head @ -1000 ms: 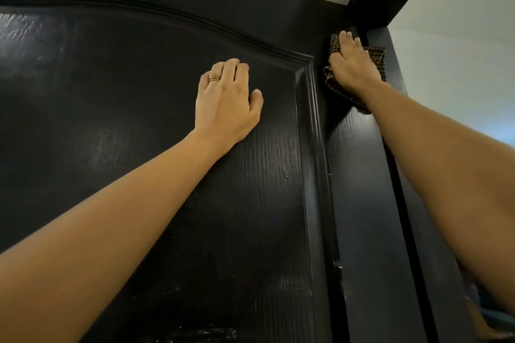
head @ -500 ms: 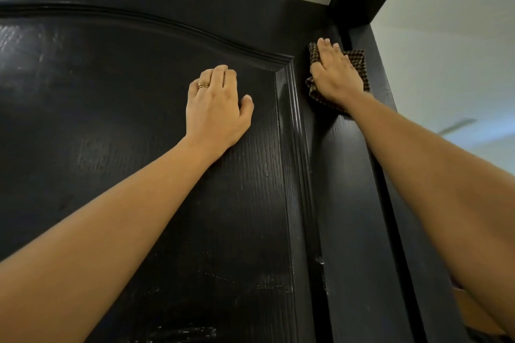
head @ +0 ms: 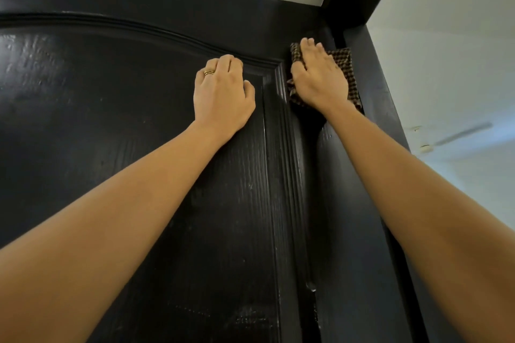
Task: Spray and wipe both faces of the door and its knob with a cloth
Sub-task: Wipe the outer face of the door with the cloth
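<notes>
The right hand (head: 320, 78) is lying flat, fingers extended and not clenched. It is pressing a brown-and-black checked fabric cloth (head: 344, 60) against the top of the right-hand vertical stile (head: 348, 217) of the black wood-grain panelled door (head: 125, 133). The cloth is bunching beneath the palm, with its edges showing to the left and right of the hand. Its right edge is reaching the seam beside the black frame post (head: 373, 78).

The left hand (head: 223, 92), wearing a gold ring (head: 209, 72), is grasping nothing. It is bracing on the recessed panel with knuckles bent, and the fingertips are hidden at the raised arched moulding (head: 167, 33).

Compared with one second ago, the right hand is sitting slightly lower relative to the panel's upper corner. This suggests that a downward stroke is starting from the top of the stile. The left hand is now sitting closer to that corner, and its fingers, flat before, are bending against the moulding.

Judgement: the wiping step is in hand on this face, at its upper right corner. Streaks and pale flecks are showing lower on the panel and stile, so most of this face is likely needing further passes. The knob, any spray bottle and the opposite face are not in view, so their condition cannot be determined. Beyond the post, a white ceiling fan (head: 446, 138) is showing against a pale ceiling
</notes>
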